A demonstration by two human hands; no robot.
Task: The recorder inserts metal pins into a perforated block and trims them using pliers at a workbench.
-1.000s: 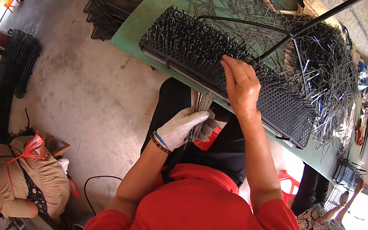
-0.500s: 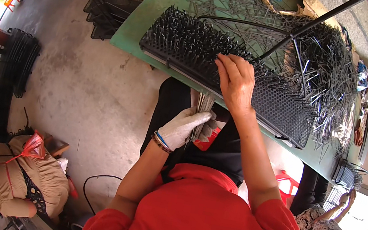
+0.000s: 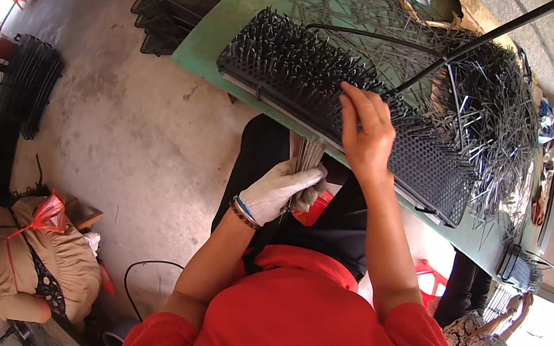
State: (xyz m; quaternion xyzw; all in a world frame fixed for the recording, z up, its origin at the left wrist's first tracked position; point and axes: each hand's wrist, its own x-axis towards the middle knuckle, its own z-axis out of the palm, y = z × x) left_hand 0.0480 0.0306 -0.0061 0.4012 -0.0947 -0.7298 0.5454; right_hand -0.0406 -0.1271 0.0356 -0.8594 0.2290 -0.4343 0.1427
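Green worktop [image 3: 199,48] bearing a rack [image 3: 431,184]: left part filled with rods [image 3: 280,48], near-right holes bare. Left hand [image 3: 278,188]: grip clamped on a bundle [image 3: 309,153]. Right hand [image 3: 370,136]: at the rods, grip indeterminable.

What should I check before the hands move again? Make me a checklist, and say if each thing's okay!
1. White-gloved left hand gripping the bundle of thin metal rods: ok, closed around it.
2. Right hand at the black perforated rack: ok, over the standing dark rods.
3. Rod pinched in the right hand: cannot tell, too small and dark there.
4. Bare holes showing in the rack: ok, toward its right end.
5. Glove on the right hand: not ok, it's bare.
6. Loose rods lined up neatly: not ok, they lie tangled on the green table.
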